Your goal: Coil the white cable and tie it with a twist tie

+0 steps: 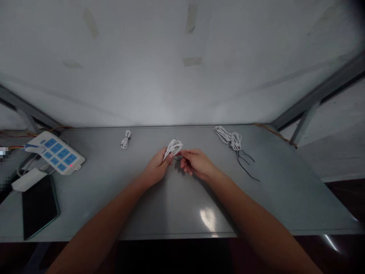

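Both hands meet over the middle of a grey metal table [159, 213]. My left hand [157, 166] is closed on a small coiled bundle of white cable [173, 146], whose loops stick up above the fingers. My right hand [195, 163] is pinched shut beside it, on what looks like a thin dark tie at the bundle's base; the tie is too small to be sure. A finished small white cable coil [126, 139] lies at the back left. A loose heap of white cable [229, 137] with thin black ties [245, 163] lies at the back right.
A white power strip with blue sockets [57, 152] sits at the left, a red light lit on it. A black tablet or phone [38, 207] and a white block [27, 179] lie near the left front edge. A grey wall rises behind the table.
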### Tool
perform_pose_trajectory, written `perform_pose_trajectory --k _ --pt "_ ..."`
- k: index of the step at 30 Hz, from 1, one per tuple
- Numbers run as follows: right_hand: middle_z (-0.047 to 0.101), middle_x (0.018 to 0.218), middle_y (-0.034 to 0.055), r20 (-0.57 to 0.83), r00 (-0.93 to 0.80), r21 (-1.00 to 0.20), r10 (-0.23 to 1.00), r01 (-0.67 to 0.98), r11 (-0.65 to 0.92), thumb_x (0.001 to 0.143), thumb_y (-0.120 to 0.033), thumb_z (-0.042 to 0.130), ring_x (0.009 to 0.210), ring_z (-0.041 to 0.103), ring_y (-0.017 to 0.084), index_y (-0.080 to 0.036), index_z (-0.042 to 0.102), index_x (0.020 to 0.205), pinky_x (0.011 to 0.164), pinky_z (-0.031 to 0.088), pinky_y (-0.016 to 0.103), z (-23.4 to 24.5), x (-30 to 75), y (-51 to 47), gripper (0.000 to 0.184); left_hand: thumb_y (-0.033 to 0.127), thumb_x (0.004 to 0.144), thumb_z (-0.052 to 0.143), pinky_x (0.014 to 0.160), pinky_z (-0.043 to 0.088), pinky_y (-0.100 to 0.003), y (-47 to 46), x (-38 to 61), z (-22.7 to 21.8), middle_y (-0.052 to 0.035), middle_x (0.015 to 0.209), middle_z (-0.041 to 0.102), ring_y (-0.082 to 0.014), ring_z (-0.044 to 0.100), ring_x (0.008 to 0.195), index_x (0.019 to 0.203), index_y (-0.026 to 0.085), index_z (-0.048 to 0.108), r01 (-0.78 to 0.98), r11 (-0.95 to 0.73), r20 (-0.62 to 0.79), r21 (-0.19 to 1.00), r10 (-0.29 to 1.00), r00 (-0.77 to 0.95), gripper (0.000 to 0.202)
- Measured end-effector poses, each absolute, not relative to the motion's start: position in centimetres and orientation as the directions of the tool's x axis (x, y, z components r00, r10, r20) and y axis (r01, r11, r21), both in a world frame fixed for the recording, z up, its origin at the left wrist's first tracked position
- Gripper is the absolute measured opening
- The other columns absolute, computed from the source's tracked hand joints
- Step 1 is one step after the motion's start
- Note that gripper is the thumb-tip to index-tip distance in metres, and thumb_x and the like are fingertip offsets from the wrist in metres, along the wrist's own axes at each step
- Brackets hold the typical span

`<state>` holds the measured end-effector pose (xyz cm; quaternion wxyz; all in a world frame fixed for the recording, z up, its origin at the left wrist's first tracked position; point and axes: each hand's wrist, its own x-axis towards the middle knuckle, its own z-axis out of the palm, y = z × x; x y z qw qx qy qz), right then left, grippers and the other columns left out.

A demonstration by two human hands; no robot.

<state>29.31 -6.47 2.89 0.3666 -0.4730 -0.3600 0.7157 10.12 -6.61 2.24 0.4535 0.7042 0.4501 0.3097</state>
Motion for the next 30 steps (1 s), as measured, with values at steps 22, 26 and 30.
perform_pose_trajectory --k 22,26,30 --pt "0.04 0.052 -0.0104 -0.131 -0.501 -0.854 0.855 -0.382 -0.354 0.08 -0.035 0.072 0.045 0.03 0.009 -0.023 0.054 0.08 0.05 0.041 0.027 1.7 28.3 -7.5 0.022 0.044 0.102 0.052 0.092 0.053 -0.034 -6.9 10.9 3.1 -0.0068 0.104 0.069 -0.02 0.066 0.095 0.106 0.019 0.063 0.228 -0.169 0.047 0.959 0.886 0.461 0.028" --pt "0.05 0.057 -0.0078 -0.125 -0.512 -0.862 0.85 -0.368 -0.348 0.082 -0.034 0.069 0.047 0.038 0.01 -0.023 0.051 0.082 0.054 0.045 0.029 1.2 28.4 -7.3 0.021 0.046 0.103 0.048 0.082 0.052 -0.032 -6.9 11.0 2.9 -0.0025 0.086 0.067 -0.0173 0.064 0.081 0.093 0.02 0.056 0.23 -0.13 0.019 0.964 0.902 0.43 0.029" --pt "0.06 0.072 -0.0054 -0.082 -0.451 -0.96 0.889 -0.205 -0.193 0.083 -0.031 0.065 0.05 0.052 0.012 -0.025 0.048 0.098 0.053 0.049 0.031 0.7 28.4 -7.5 0.023 0.045 0.102 0.049 0.073 0.049 -0.029 -6.4 10.7 1.9 0.0009 0.075 0.06 -0.0157 0.058 0.073 0.089 0.021 0.052 0.312 -0.129 0.022 0.941 0.946 0.323 0.028"
